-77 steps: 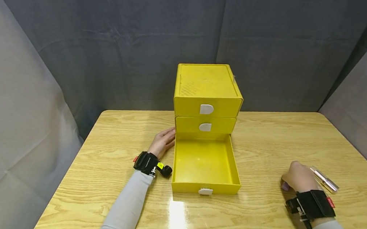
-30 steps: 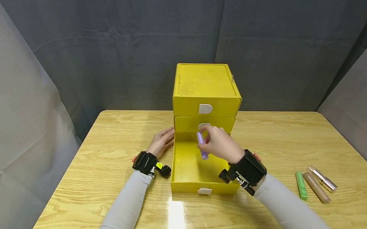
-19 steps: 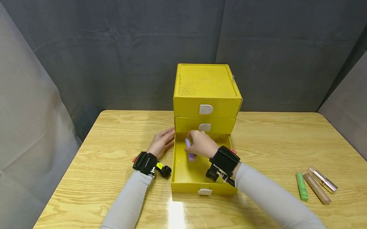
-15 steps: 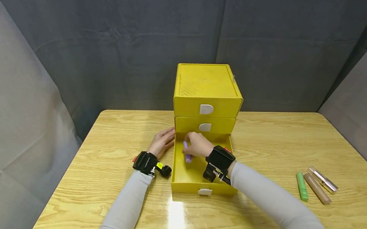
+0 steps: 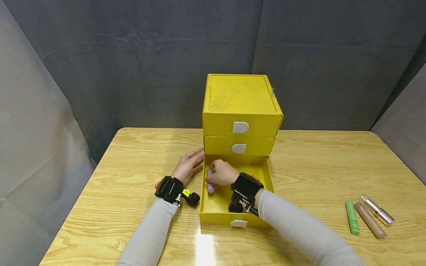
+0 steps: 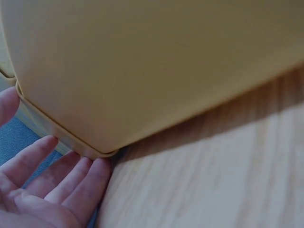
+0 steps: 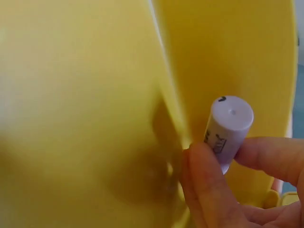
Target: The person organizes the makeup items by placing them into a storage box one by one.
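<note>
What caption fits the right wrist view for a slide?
Right hand pinches a small lilac plastic tube inside the open yellow plastic drawer.

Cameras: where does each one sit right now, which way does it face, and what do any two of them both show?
Head: worn above, looking forward and down at the table, yellow drawer unit, both forearms and hands.
Left wrist: low beside the unit's base, facing its side wall; left hand fingers show.
Right wrist: inside the open bottom drawer, facing its wall; right hand fingers pinch the purple tube.
Head and right wrist share tube and drawer.
</note>
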Action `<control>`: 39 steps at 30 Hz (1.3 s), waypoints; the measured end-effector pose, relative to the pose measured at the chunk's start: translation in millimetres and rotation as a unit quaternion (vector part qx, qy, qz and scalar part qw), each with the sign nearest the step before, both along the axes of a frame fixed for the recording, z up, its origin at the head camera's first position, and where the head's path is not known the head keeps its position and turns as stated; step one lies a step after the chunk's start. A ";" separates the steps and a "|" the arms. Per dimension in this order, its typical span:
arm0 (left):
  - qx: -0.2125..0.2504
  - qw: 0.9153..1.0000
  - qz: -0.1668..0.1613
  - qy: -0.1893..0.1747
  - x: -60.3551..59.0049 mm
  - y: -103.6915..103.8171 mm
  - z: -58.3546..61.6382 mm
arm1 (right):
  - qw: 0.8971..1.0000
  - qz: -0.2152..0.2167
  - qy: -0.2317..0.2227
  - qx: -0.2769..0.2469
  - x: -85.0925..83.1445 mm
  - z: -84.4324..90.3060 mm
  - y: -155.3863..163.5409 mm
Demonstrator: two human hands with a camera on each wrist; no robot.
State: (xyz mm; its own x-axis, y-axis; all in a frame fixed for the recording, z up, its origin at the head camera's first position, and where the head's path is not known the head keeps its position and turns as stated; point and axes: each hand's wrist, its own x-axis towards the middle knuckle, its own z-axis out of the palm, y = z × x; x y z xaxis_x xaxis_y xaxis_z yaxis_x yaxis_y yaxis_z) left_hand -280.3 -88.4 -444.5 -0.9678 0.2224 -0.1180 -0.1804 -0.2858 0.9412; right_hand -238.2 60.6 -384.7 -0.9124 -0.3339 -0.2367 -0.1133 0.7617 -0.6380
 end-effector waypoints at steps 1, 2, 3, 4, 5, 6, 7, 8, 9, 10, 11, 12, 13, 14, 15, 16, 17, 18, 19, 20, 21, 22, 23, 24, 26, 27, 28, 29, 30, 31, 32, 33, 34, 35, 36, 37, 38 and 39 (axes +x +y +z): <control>0.002 1.000 0.000 -0.001 0.0 0.2 0.1 | 1.000 0.001 0.005 0.002 0.2 -1.4 -0.6; 0.001 1.000 -0.001 0.000 0.0 0.4 0.1 | 1.000 0.000 0.009 0.003 0.5 -2.8 -1.2; 0.003 1.000 -0.001 0.000 -0.1 0.6 0.2 | 1.000 0.000 0.013 0.006 0.8 -3.7 -1.7; 0.004 1.000 -0.002 -0.001 -0.2 0.7 0.4 | 1.000 0.001 0.015 0.007 1.3 -4.5 -2.1; 0.004 1.000 -0.002 0.001 -0.2 0.7 0.7 | 1.000 0.000 0.018 0.006 1.7 -5.3 -2.5; 0.004 1.000 -0.003 0.002 0.0 0.6 1.0 | 1.000 -0.001 0.018 0.005 2.2 -5.7 -2.7; 0.004 1.000 -0.002 0.002 0.3 0.5 1.3 | 1.000 -0.003 0.017 0.002 2.4 -5.7 -3.1; 0.005 1.000 -0.002 0.003 0.5 0.3 1.5 | 1.000 -0.005 0.017 0.000 2.7 -5.7 -3.5; 0.006 1.000 -0.002 0.002 0.8 0.0 1.9 | 1.000 -0.006 0.017 -0.001 3.0 -5.6 -3.8; 0.004 1.000 -0.002 0.003 1.1 -0.2 2.1 | 1.000 -0.008 0.016 -0.004 3.2 -5.6 -4.3; 0.003 1.000 -0.003 0.005 1.4 -0.3 2.1 | 1.000 -0.010 0.014 -0.006 3.3 -5.4 -4.7; 0.002 1.000 -0.002 0.004 1.6 -0.4 2.2 | 1.000 -0.012 0.010 -0.011 3.6 -5.4 -5.1; 0.002 1.000 -0.002 0.003 1.8 -0.5 2.1 | 1.000 -0.014 0.008 -0.015 3.9 -5.5 -5.7; 0.001 1.000 -0.002 0.003 1.8 -0.4 1.8 | 1.000 -0.015 0.005 -0.018 4.2 -5.8 -6.1; 0.001 1.000 -0.002 0.002 1.8 -0.3 1.6 | 1.000 -0.018 0.002 -0.022 4.5 -6.0 -6.4; 0.000 1.000 -0.003 0.002 1.9 -0.2 1.4 | 0.999 -0.020 -0.001 -0.025 4.6 -6.3 -6.7; 0.001 1.000 -0.003 0.001 1.9 0.0 1.1 | 0.999 -0.022 -0.004 -0.028 4.7 -6.5 -6.9; 0.002 1.000 -0.003 0.001 2.0 0.1 1.0 | 0.999 -0.025 -0.006 -0.031 4.8 -6.7 -7.1; 0.003 1.000 -0.003 0.001 1.9 0.3 0.8 | 0.999 -0.027 -0.005 -0.029 4.7 -6.9 -7.3; 0.003 1.000 -0.003 0.002 1.9 0.4 0.8 | 0.999 -0.029 -0.007 -0.026 4.6 -6.9 -7.4; 0.003 1.000 -0.004 0.004 2.0 0.5 0.9 | 0.999 -0.030 -0.007 -0.024 4.5 -7.0 -7.4; 0.003 1.000 -0.004 0.005 2.1 0.6 1.0 | 0.999 -0.031 -0.008 -0.022 4.4 -7.1 -7.5; 0.002 1.000 -0.004 0.006 2.1 0.5 1.1 | 0.999 -0.032 -0.010 -0.020 4.1 -7.1 -7.6; 0.002 1.000 -0.004 0.007 2.1 0.5 1.4 | 0.999 -0.032 -0.010 -0.017 3.9 -7.2 -7.7; -0.001 1.000 -0.005 0.009 2.2 0.4 1.7 | 0.999 -0.031 -0.012 -0.013 3.7 -7.3 -7.9; -0.002 1.000 -0.006 0.008 2.3 0.3 1.9 | 0.999 -0.031 -0.013 -0.013 3.5 -7.4 -8.0; -0.002 1.000 -0.006 0.008 2.4 0.2 2.0 | 0.999 -0.031 -0.014 -0.014 3.4 -7.4 -8.1; -0.002 1.000 -0.006 0.007 2.5 0.1 2.2 | 0.999 -0.031 -0.015 -0.015 3.2 -7.6 -8.3; -0.001 1.000 -0.006 0.006 2.6 0.0 2.2 | 0.999 -0.031 -0.017 -0.016 3.1 -7.7 -8.3; -0.001 1.000 -0.005 0.005 2.7 -0.1 2.2 | 0.999 -0.030 -0.018 -0.018 3.0 -7.8 -8.5; 0.001 1.000 -0.004 0.003 2.8 -0.1 2.3 | 0.999 -0.029 -0.020 -0.019 2.8 -8.0 -8.7; 0.001 1.000 -0.003 0.003 2.8 -0.2 2.2 | 0.999 -0.028 -0.022 -0.020 2.5 -7.8 -8.8; 0.002 1.000 -0.003 0.003 2.9 -0.3 2.1 | 0.999 -0.025 -0.024 -0.021 2.0 -7.8 -8.7; 0.004 1.000 -0.003 0.003 2.8 -0.3 1.9 | 0.999 -0.022 -0.027 -0.020 1.6 -7.3 -8.4; 0.004 1.000 -0.003 0.002 2.7 -0.2 1.9 | 0.999 -0.018 -0.027 -0.021 1.1 -7.7 -7.7; 0.004 1.000 -0.002 0.002 2.5 -0.1 1.8 | 0.999 -0.013 -0.031 -0.021 0.4 -7.3 -6.7; 0.004 1.000 -0.003 0.003 2.2 0.1 1.6 | 0.999 -0.006 -0.035 -0.018 -0.1 -5.8 -5.2; 0.004 1.000 -0.003 0.003 1.9 0.3 1.4 | 0.999 0.004 -0.035 -0.009 -0.2 -3.4 -3.1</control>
State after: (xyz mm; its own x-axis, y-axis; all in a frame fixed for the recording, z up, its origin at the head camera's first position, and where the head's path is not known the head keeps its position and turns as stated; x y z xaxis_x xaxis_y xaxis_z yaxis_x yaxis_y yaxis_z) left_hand -278.3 -88.2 -443.2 -0.9670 0.2294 -0.1113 -0.1773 -0.2914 0.9400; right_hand -238.4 57.4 -388.2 -0.8909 -0.3463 -0.2939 -0.0737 0.7488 -0.6587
